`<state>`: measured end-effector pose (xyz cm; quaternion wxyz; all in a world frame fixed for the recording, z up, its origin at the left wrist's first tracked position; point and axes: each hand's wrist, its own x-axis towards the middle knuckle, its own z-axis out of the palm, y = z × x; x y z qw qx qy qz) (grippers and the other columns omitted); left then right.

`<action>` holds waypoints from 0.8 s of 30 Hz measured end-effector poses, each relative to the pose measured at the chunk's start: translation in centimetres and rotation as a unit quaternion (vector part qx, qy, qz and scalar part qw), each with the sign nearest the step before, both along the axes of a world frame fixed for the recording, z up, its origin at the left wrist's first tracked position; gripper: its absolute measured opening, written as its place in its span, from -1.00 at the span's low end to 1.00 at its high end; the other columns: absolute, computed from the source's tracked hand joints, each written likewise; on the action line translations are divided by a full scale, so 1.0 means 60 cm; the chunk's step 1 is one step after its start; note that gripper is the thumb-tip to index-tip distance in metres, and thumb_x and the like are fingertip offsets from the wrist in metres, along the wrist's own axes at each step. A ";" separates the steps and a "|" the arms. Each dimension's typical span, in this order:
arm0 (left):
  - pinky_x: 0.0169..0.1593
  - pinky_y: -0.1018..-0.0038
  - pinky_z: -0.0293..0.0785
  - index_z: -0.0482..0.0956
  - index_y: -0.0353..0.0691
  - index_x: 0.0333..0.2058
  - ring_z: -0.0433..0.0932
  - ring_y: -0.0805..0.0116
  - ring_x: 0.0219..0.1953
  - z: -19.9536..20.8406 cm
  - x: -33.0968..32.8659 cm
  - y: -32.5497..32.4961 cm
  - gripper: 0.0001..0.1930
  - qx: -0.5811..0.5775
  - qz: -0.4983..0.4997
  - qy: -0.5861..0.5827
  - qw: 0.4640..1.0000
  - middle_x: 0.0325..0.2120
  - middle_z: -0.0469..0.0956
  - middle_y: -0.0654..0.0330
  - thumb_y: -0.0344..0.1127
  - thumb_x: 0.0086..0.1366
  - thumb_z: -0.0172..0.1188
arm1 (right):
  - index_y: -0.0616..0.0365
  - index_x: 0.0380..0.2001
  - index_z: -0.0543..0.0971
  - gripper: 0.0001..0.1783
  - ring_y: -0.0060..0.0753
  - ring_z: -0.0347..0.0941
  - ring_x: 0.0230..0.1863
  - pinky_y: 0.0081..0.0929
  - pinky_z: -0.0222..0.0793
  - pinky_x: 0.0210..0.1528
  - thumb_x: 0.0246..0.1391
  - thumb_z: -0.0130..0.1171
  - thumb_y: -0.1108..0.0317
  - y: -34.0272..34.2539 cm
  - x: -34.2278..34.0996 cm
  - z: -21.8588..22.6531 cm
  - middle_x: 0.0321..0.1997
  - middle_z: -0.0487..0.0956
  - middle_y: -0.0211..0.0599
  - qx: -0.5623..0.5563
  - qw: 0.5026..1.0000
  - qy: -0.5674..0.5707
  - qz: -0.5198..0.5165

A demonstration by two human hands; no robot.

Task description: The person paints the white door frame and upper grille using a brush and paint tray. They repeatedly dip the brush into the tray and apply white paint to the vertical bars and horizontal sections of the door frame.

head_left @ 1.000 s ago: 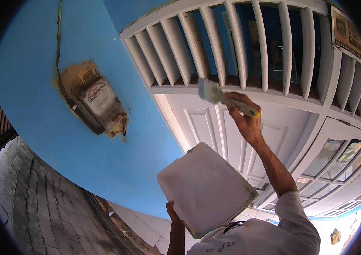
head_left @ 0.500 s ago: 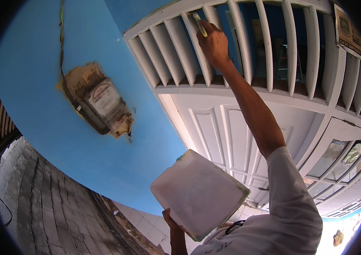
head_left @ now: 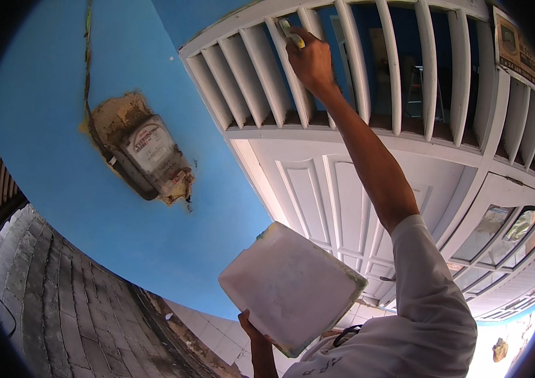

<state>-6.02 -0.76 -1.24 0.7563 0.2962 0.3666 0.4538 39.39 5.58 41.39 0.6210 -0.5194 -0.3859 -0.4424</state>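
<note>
Though its bristles are obscured among white slats, the paintbrush is gripped in the raised right hand; the left hand, partly hidden, clasps the pale container below.

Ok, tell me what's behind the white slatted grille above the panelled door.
Between the slats of the white slatted grille, a dark blue surface and a pale, ladder-like frame show. The slats and the right hand cover parts; deep shadow hides further detail.

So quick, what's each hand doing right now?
Left hand: closed on the edge of a pale square container, holding it.
Right hand: closed, holding a brush.
</note>
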 end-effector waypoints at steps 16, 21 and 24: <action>0.01 0.09 0.37 0.38 -0.21 0.11 0.40 0.04 -0.01 0.006 -0.009 -0.012 -0.22 0.005 0.014 0.029 0.999 -0.06 0.44 0.05 0.21 -0.01 0.11 | 0.09 -0.04 0.65 -0.67 -0.07 0.68 -0.16 -0.33 0.56 -0.08 0.08 0.22 0.40 -0.020 0.002 -0.040 -0.15 0.69 0.00 0.027 0.992 -0.058 0.108; 0.02 0.08 0.38 0.39 -0.21 0.11 0.40 0.04 0.00 0.011 -0.016 -0.013 -0.23 0.003 -0.003 -0.003 1.000 -0.04 0.44 0.06 0.20 -0.01 0.11 | 0.07 -0.04 0.65 -0.67 -0.07 0.67 -0.13 -0.33 0.57 -0.08 0.08 0.22 0.42 -0.032 -0.003 -0.030 -0.10 0.69 -0.02 0.022 0.997 -0.026 0.068; 0.00 0.07 0.34 0.35 -0.19 0.15 0.37 0.01 0.02 0.005 -0.014 -0.007 -0.20 0.012 0.005 0.016 1.000 -0.02 0.40 0.04 0.24 0.01 0.09 | 0.06 -0.03 0.65 -0.67 -0.07 0.67 -0.13 -0.32 0.57 -0.07 0.10 0.22 0.41 -0.026 -0.012 -0.007 -0.10 0.69 -0.02 -0.023 0.998 0.004 0.052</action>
